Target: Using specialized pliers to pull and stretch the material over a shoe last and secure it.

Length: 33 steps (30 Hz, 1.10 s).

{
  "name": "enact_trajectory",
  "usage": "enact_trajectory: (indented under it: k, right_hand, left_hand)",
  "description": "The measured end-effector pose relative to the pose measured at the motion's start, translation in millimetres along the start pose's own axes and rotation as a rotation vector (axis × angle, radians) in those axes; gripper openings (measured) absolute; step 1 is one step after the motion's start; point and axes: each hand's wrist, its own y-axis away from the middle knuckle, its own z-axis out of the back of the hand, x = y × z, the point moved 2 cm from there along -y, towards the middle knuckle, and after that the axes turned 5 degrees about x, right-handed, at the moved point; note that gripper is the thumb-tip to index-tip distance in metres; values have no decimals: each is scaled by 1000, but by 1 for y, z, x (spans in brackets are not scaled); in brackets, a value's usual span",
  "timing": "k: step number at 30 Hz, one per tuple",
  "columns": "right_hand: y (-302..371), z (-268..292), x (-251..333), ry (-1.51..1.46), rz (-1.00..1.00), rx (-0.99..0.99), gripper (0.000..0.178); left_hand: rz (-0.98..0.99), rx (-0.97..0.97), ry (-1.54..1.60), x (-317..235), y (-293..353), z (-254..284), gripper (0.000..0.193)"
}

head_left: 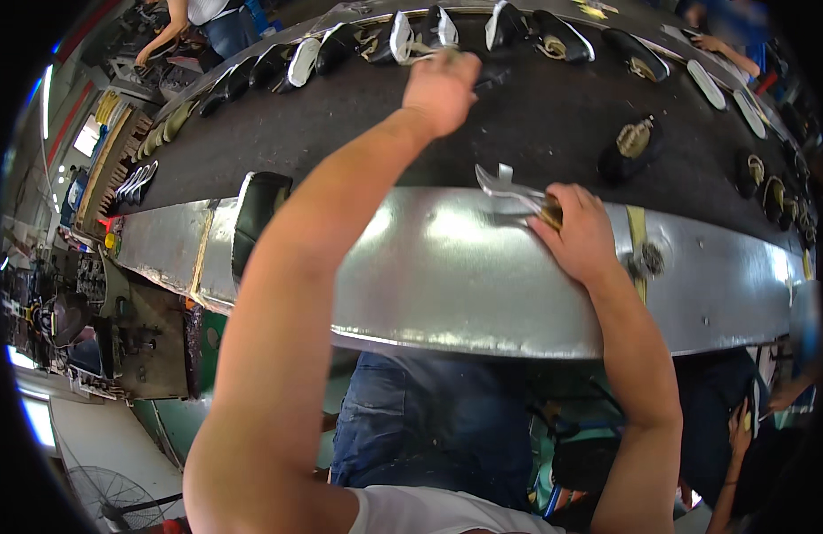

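Note:
My left hand (440, 89) reaches far across the dark belt to the row of shoes. It is at a black shoe with a white sole (442, 28), and its fingers are blurred and partly hidden. I cannot make out whether they grip it. Over the metal ledge (456, 285), my right hand (576, 233) is closed on a shiny curved metal tool (509, 189) with a brownish handle. Beside my left forearm, a black shoe with a pale edge (258, 214) stands on the ledge, partly covered by the arm.
Several black shoes, such as one (638, 55) at the back right, line the belt's far side. A dark shoe on a last (632, 147) sits mid-belt on the right. Pale soles (706, 84) lie behind it. Other people work across the belt and at right. A fan (113, 498) stands lower left.

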Motion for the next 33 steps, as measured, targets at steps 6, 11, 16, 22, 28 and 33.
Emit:
enact_trajectory:
  k: [6, 11, 16, 22, 28, 33]
  right_hand:
    - [-4, 5, -10, -107, -131, 96, 44]
    - [-12, 3, -4, -100, -129, 102, 45]
    - [-12, 2, -3, -53, -140, 101, 49]
    - [-15, -5, -3, -70, -131, 143, 56]
    - [-20, -6, -2, -83, -144, 158, 60]
    - [-17, -10, -2, -54, -157, 171, 61]
  left_hand:
    - [-215, 165, 192, 4, -13, -46, 43]
    - [508, -252, 659, 122, -53, -87, 59]
    - [991, -185, 559, 171, -102, -151, 108]
    - [1113, -67, 380, 219, -132, -196, 102]
    - [903, 105, 125, 284, -96, -176, 76]
    - [962, 178, 211, 314, -71, -159, 75]
